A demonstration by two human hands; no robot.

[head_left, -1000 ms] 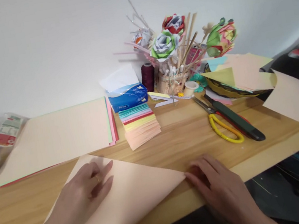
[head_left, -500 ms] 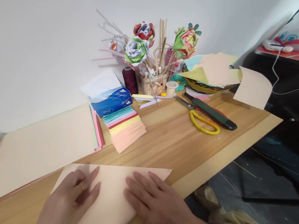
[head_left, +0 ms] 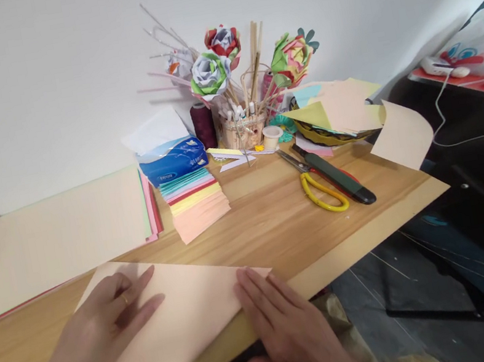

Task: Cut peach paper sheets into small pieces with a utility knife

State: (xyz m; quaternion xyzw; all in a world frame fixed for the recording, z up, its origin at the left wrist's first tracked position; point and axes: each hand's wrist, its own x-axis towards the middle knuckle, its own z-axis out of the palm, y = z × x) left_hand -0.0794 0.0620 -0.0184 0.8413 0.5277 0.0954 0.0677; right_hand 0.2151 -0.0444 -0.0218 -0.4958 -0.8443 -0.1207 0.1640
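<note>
A pale peach sheet of paper, folded to a point at its right end, lies along the front edge of the table. My left hand, with a ring on one finger, rests on its left part; thumb and index finger are apart, the other fingers curled. At the pointed right end my right hand lies with outstretched fingers flat on the paper, the thumb off the table edge. Neither hand grips the sheet. The paper's lower left part runs out of view beneath my left forearm.
A stack of large coloured sheets lies at left. Behind are a strip-paper pile, a blue tissue pack, a pot of paper flowers and a basket of paper. Yellow-handled scissors lie beside a dark green cutter.
My right hand has slid right along the paper to its pointed end, fingers still flat. The left hand stays at about the same place on the sheet. The view has shifted slightly.
</note>
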